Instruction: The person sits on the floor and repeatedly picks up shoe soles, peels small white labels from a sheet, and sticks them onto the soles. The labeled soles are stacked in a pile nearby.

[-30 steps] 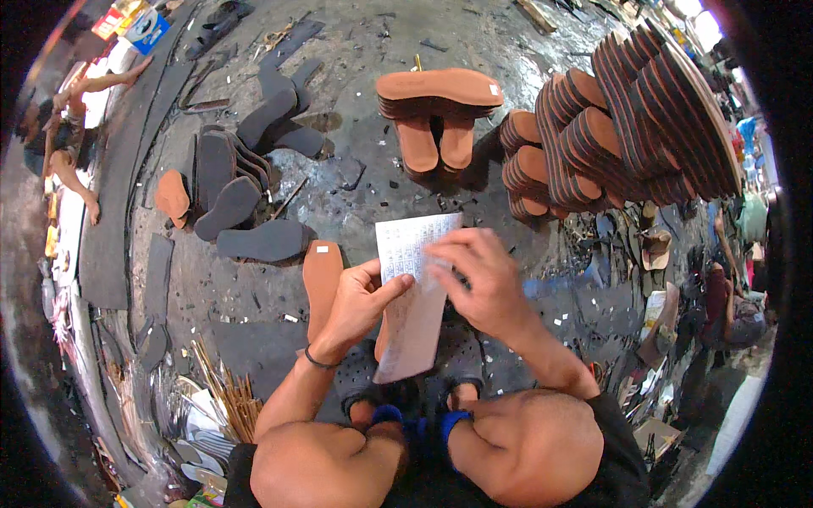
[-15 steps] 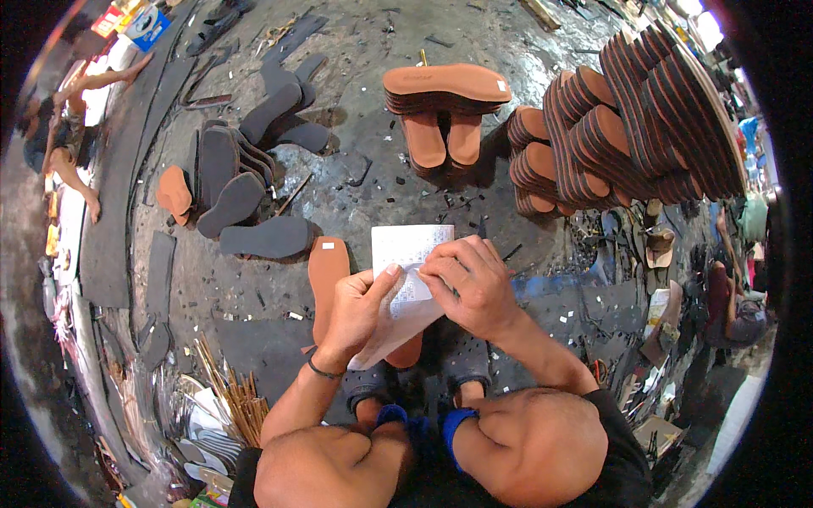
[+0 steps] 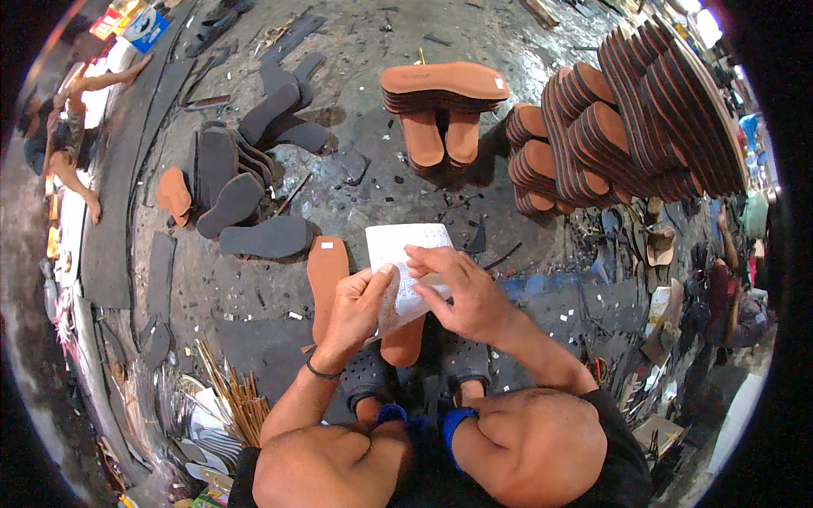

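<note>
My left hand (image 3: 356,305) pinches a white sheet of small printed labels (image 3: 398,237) between thumb and fingers, its lower part curled. Over the sheet's right side is my right hand (image 3: 461,292), thumb and index finger apart; I cannot make out anything between them. Beneath the sheet, the end of a brown shoe sole (image 3: 401,345) shows between my feet, the rest hidden. Just left of my left hand lies another brown sole (image 3: 328,271) with a small white label near its top end.
Ahead, brown soles (image 3: 445,78) are stacked crosswise; a larger stack of soles (image 3: 618,127) stands right. Dark grey soles (image 3: 267,237) lie left. Thin sticks (image 3: 229,389) are at lower left. Another person (image 3: 63,140) sits far left, another (image 3: 732,305) far right. Scraps litter the floor.
My right hand's fingers have parted from their pinch at the sheet and shifted slightly left and down. The sheet's lower part has curled up, uncovering more of the brown sole beneath.
</note>
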`<state>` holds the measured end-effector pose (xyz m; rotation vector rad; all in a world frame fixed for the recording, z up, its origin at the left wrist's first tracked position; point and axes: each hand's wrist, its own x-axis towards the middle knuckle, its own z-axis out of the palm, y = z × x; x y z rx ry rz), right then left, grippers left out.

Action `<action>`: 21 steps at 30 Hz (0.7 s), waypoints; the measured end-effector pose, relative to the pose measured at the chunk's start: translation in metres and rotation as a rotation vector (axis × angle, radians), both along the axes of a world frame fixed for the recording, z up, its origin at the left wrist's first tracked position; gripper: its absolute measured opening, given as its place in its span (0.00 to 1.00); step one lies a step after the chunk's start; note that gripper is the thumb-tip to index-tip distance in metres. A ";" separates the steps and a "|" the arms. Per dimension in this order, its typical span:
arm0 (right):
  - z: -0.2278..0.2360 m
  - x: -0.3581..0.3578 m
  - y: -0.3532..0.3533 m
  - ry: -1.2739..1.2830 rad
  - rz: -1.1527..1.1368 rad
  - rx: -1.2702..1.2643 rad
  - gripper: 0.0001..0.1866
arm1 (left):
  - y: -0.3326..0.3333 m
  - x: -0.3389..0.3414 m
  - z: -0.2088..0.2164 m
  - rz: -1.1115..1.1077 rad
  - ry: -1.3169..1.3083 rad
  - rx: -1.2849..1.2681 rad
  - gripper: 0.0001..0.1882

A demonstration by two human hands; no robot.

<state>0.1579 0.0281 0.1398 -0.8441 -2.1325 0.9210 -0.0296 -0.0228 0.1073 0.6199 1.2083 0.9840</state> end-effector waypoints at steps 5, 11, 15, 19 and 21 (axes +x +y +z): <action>-0.004 -0.001 0.003 -0.111 0.010 0.178 0.32 | 0.001 0.005 0.011 -0.133 0.165 0.159 0.13; -0.001 -0.001 0.002 -0.072 0.051 -0.044 0.32 | 0.000 0.003 0.008 -0.148 0.179 0.075 0.12; -0.008 0.003 -0.003 0.020 0.013 0.081 0.33 | 0.006 0.007 0.014 -0.177 0.158 0.018 0.13; -0.016 0.001 0.001 -0.001 0.124 0.155 0.32 | -0.001 0.013 -0.001 -0.167 0.073 0.201 0.14; -0.018 0.003 0.002 -0.044 0.119 0.206 0.32 | -0.001 0.015 -0.006 -0.221 0.163 0.194 0.14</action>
